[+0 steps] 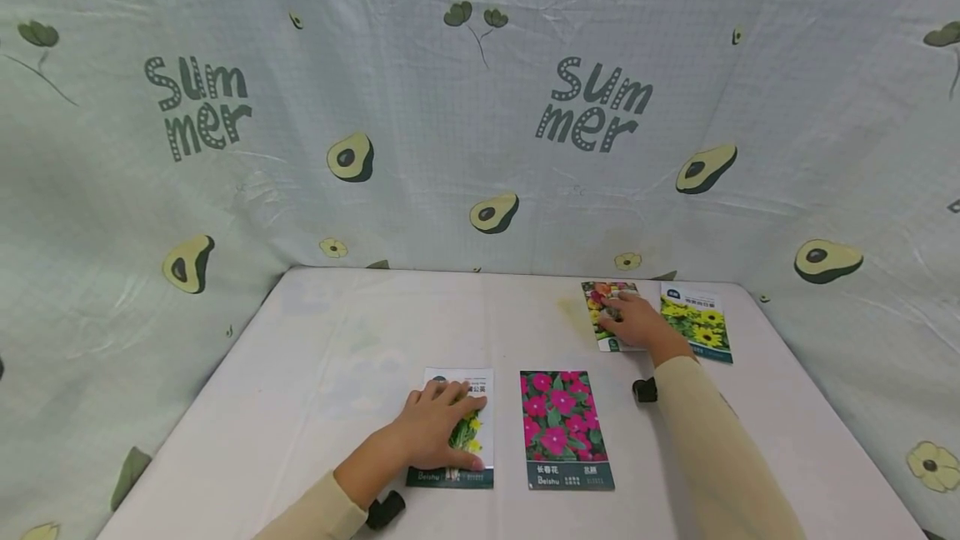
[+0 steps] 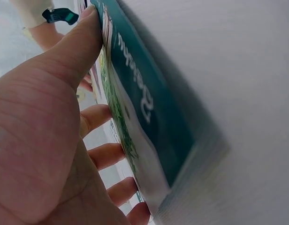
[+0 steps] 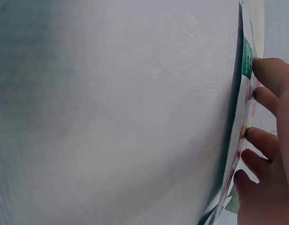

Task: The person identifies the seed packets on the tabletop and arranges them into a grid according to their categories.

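My left hand (image 1: 438,423) rests with spread fingers on a seed packet (image 1: 483,417) showing yellow flowers, near the table's front. In the left wrist view its thumb and fingertips touch the packet's face, beside a dark green printed band (image 2: 149,101). My right hand (image 1: 637,323) lies over another seed packet (image 1: 595,307), printed with mixed colourful flowers, at the back right. The right wrist view has the fingertips (image 3: 261,68) touching that packet's face. Both packets are partly covered by the hands. A pink-flower seed packet (image 1: 562,423) lies untouched between them, towards the front.
A seed packet (image 1: 701,323) with yellow daisy-like flowers lies at the back right, close beside the right hand's packet. Black wrist devices (image 1: 386,511) show under the forearms. A pale printed cloth (image 1: 420,107) hangs behind the white table (image 1: 337,340).
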`<state>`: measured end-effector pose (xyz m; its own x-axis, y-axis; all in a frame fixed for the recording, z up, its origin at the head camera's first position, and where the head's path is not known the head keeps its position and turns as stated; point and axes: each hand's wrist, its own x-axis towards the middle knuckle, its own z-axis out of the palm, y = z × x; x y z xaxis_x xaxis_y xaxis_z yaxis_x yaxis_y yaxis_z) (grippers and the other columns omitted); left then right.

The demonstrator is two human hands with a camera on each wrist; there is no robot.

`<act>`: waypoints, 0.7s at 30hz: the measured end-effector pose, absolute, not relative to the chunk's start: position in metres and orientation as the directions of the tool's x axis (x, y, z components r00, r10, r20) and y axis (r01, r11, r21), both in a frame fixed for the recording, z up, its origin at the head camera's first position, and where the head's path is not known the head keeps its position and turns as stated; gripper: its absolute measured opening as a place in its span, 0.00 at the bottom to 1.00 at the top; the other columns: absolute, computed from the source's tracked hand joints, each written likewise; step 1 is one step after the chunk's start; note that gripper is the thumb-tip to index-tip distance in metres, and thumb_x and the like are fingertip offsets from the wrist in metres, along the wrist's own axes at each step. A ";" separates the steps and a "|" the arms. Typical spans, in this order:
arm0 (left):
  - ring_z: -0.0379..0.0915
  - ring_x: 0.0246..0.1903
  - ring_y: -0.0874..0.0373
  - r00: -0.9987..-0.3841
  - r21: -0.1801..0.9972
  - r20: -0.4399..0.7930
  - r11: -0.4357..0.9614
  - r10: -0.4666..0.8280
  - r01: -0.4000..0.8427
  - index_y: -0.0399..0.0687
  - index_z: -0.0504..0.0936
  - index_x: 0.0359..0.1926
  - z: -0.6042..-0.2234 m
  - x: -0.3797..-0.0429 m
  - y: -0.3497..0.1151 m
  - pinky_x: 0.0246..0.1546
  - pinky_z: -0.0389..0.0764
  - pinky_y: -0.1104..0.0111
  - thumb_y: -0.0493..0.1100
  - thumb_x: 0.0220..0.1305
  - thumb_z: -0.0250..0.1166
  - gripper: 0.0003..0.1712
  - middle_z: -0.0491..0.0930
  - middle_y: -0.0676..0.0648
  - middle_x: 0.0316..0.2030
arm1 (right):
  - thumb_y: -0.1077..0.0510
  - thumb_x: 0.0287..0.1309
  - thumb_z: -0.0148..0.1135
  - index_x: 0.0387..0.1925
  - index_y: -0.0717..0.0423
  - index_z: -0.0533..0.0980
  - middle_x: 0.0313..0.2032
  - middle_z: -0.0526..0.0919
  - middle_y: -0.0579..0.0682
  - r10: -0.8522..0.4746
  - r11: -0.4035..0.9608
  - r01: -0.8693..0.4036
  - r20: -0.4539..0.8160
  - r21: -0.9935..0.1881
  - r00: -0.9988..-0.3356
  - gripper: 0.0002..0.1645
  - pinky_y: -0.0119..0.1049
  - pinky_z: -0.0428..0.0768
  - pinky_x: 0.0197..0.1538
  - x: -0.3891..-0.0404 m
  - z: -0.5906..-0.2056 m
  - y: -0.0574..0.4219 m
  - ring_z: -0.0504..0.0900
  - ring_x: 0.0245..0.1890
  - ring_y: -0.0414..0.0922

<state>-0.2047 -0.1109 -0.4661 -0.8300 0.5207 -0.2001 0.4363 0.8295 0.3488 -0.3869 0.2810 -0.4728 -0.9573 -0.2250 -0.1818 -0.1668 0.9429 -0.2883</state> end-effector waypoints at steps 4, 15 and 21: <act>0.56 0.72 0.38 -0.831 0.343 -0.198 0.831 0.519 0.438 0.63 0.68 0.75 -0.466 -0.205 -0.110 0.63 0.63 0.38 0.73 0.54 0.71 0.51 0.62 0.46 0.76 | 0.43 0.78 0.50 0.77 0.55 0.63 0.77 0.52 0.72 -0.238 0.940 -0.177 -0.191 -0.291 -0.952 0.35 0.70 0.58 0.72 -0.385 -0.469 0.278 0.52 0.76 0.73; 0.56 0.71 0.38 -0.830 0.334 -0.200 0.832 0.521 0.442 0.63 0.67 0.75 -0.467 -0.205 -0.110 0.62 0.63 0.39 0.74 0.54 0.71 0.51 0.62 0.46 0.76 | 0.43 0.77 0.51 0.76 0.57 0.64 0.75 0.56 0.74 -0.256 0.940 -0.202 -0.175 -0.275 -0.951 0.35 0.70 0.60 0.71 -0.384 -0.469 0.277 0.53 0.75 0.75; 0.56 0.72 0.38 -0.829 0.338 -0.198 0.830 0.523 0.443 0.64 0.67 0.75 -0.468 -0.205 -0.111 0.62 0.63 0.39 0.74 0.54 0.71 0.51 0.62 0.46 0.76 | 0.41 0.76 0.51 0.76 0.55 0.64 0.75 0.57 0.72 -0.240 0.944 -0.190 -0.168 -0.270 -0.956 0.37 0.70 0.60 0.71 -0.385 -0.472 0.276 0.53 0.75 0.74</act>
